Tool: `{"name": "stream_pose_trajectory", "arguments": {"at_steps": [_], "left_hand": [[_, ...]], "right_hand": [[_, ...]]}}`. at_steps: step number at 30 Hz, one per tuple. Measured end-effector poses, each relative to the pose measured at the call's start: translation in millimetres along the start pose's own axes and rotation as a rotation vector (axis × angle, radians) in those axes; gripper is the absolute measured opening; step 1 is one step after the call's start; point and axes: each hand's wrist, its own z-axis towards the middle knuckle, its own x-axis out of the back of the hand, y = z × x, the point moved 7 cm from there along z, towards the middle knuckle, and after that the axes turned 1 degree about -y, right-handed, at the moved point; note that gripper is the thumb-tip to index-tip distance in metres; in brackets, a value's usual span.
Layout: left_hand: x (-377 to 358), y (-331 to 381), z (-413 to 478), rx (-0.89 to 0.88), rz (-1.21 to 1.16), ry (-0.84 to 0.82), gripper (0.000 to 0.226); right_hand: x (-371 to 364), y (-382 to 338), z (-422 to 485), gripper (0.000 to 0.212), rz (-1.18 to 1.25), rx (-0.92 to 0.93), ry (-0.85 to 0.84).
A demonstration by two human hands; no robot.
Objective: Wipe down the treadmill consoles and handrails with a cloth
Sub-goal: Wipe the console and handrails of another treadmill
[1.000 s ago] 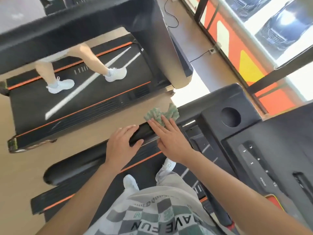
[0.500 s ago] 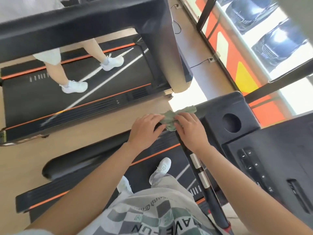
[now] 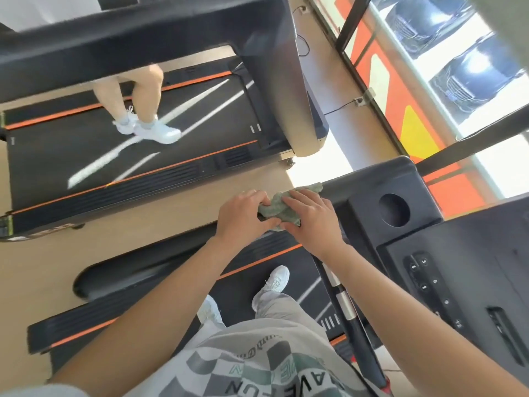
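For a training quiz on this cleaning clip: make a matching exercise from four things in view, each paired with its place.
Things:
1 cloth
2 cup holder
3 number buttons
4 other person's shoes

Places:
A neighbouring treadmill's belt
B console face, by the right forearm
C between left hand and right hand, on the handrail
D console corner nearest the cloth

Pairs: 1-C; 2-D; 3-B; 4-A
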Motion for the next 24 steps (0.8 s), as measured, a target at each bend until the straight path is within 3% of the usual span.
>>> {"name": "stream_pose_trajectory", "arguments": {"at_steps": [11, 24], "left_hand": [[36, -74, -108, 0.164, 0.316, 0.282, 0.061], [84, -149, -189, 0.292, 0.346, 0.423, 0.065]], "right_hand": [[-47, -106, -2, 0.068, 0.015, 0.185, -0.023], [-84, -196, -6, 0.074, 0.063, 0.396, -0.125]]}}
